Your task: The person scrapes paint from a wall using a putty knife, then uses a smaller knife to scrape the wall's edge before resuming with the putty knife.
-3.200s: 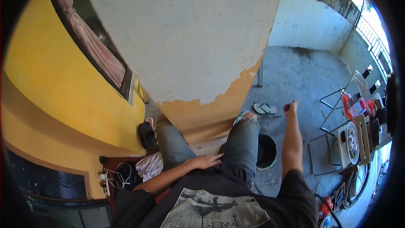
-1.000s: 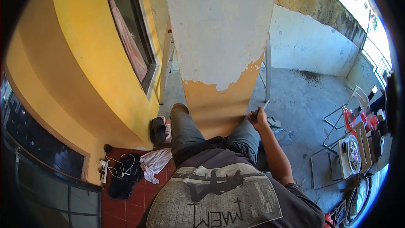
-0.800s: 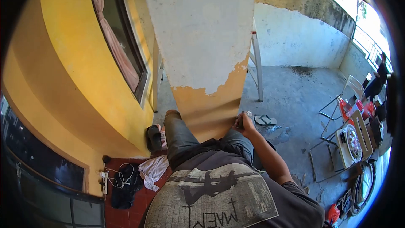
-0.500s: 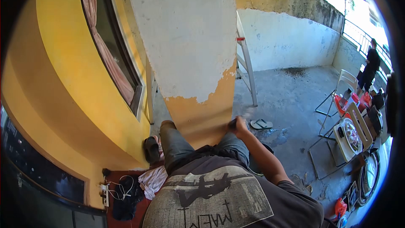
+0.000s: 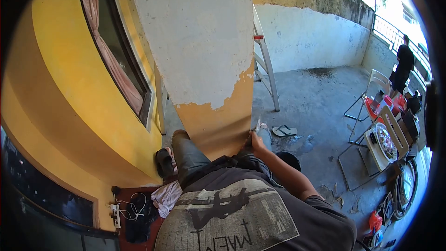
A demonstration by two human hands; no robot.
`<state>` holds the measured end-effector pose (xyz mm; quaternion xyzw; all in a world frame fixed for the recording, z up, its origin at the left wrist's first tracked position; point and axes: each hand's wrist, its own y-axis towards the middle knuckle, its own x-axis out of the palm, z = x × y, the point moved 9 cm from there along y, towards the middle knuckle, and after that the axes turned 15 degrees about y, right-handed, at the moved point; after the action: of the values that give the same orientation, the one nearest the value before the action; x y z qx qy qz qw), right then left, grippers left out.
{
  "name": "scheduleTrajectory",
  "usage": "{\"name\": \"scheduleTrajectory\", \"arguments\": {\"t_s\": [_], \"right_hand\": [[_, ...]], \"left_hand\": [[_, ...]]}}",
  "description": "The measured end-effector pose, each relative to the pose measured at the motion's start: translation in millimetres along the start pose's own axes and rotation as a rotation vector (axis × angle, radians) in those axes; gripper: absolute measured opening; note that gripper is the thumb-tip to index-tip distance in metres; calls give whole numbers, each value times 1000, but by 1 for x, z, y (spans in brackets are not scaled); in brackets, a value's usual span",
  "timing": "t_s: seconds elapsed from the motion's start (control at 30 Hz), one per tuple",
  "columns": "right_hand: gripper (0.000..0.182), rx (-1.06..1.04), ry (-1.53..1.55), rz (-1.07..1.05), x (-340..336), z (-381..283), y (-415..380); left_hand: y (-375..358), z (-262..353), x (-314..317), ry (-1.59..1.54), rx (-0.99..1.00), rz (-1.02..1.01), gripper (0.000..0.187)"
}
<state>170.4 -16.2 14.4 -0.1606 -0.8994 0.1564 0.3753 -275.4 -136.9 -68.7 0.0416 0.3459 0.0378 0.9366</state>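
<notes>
My right hand point(image 5: 257, 143) is closed around a scraper point(image 5: 258, 123), whose narrow pale blade points up and away from me. It is over my right thigh, beside the lower right edge of a pillar point(image 5: 218, 132). The pillar's upper part is bare whitish-grey, with a ragged edge where orange paint begins lower down. My knees point(image 5: 186, 144) are spread on either side of the pillar's lower part. My left hand is out of view.
A stepladder point(image 5: 265, 56) stands behind the pillar. One flip-flop point(image 5: 284, 131) and a black bucket point(image 5: 289, 160) are to the right. Folding chairs point(image 5: 378, 155) hold a tray and other items; a person point(image 5: 404, 65) stands beyond. Dark shoes point(image 5: 163, 161) lie at the left wall.
My right hand has turned and drawn slightly left and down, and the blade, blurred before, now shows more sharply. The whole view has shifted a little.
</notes>
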Motion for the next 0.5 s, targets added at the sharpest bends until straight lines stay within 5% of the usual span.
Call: {"name": "scheduleTrajectory", "arguments": {"t_s": [0.2,0.27,0.4,0.5], "right_hand": [[31,-209,167,106,22,-72,-14],[32,-231,218,93,24,-59,12],[38,134,-150,-197,54,6,5],[36,125,-195,-192,38,64,-3]], "left_hand": [[0,3,-15,7,11,91,27],[21,12,-32,17,51,132,26],[53,30,-54,29,109,190,26],[49,31,-69,48,103,207,25]]}}
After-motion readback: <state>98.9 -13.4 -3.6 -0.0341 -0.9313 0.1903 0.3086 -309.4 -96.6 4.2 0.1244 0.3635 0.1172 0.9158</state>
